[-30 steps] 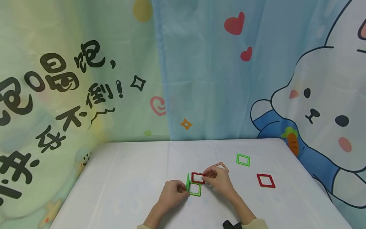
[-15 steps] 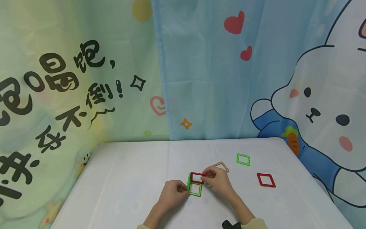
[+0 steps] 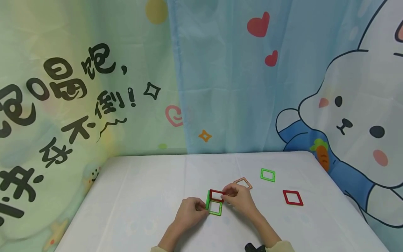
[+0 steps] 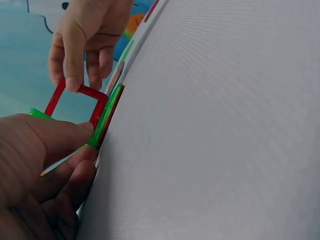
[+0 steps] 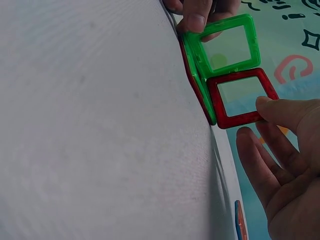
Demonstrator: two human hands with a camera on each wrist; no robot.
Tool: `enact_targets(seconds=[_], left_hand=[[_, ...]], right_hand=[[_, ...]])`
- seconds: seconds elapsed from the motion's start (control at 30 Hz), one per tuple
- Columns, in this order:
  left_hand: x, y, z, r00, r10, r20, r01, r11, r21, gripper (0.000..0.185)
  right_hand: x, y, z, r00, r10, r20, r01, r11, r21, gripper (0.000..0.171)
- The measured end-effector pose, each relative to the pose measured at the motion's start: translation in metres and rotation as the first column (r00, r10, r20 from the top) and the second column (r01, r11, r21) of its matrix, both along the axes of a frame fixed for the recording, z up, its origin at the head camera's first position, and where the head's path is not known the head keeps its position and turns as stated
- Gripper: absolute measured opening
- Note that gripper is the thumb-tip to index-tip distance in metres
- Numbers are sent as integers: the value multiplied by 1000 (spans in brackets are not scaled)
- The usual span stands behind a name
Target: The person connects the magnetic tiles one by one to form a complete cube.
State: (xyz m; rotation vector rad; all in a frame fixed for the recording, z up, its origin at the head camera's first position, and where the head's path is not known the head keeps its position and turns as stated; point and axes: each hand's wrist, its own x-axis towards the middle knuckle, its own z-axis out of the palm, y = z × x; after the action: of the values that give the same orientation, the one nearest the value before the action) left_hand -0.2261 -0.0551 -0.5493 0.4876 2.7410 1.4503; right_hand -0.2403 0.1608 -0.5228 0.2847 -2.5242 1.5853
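My right hand (image 3: pixel 240 199) pinches an upright red square magnetic tile (image 5: pixel 237 121) by its outer edge, between thumb and fingers. That tile meets an upright green magnetic tile (image 5: pixel 255 45) along one side, forming a corner. Both stand on a flat green tile (image 5: pixel 202 82), beneath which a red tile (image 5: pixel 189 72) shows at the table. My left hand (image 3: pixel 190 211) pinches the near end of the upright green tile, close to the base. In the left wrist view, the left thumb (image 4: pixel 70 135) covers part of the green tile.
An orange tile (image 3: pixel 248 184) lies just behind my right hand on the white table (image 3: pixel 132 196). Farther right lie a green tile (image 3: pixel 267 180) and a red tile (image 3: pixel 293 204). A printed curtain (image 3: pixel 217 87) hangs behind the table; a black object (image 3: pixel 254 247) sits at the right wrist.
The upright red tile has moved slightly left against the upright green tile, which has shifted a little to the right at its top. Over the last half second the hands stay nearly still.
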Motion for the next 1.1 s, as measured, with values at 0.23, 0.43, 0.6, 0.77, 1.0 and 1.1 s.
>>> enact_targets(seconds=[0.23,0.43,0.6,0.77,1.0,1.1], left_hand=[[0,-2,1,999,-22,32,22,1000,1,9],[-6,-15,6,983,-136,121,132,990,45,13],[-14,-24,13,971,-171,166,155,982,105,15],[-27,-24,18,982,-134,133,119,987,110,18],[-47,-19,21,980,-136,144,126,989,76,21],[-52,-18,21,972,-157,177,143,986,89,23]], right_hand=[[0,-1,-2,1000,12,3,-12,1000,-1,19],[0,-2,0,1000,24,13,-24,1000,4,19],[0,-3,2,1000,10,27,-11,1000,11,19],[-1,-3,3,1000,8,29,-8,1000,7,21],[0,-1,2,998,25,53,-27,999,32,21],[2,-1,3,997,28,67,-30,999,31,20]])
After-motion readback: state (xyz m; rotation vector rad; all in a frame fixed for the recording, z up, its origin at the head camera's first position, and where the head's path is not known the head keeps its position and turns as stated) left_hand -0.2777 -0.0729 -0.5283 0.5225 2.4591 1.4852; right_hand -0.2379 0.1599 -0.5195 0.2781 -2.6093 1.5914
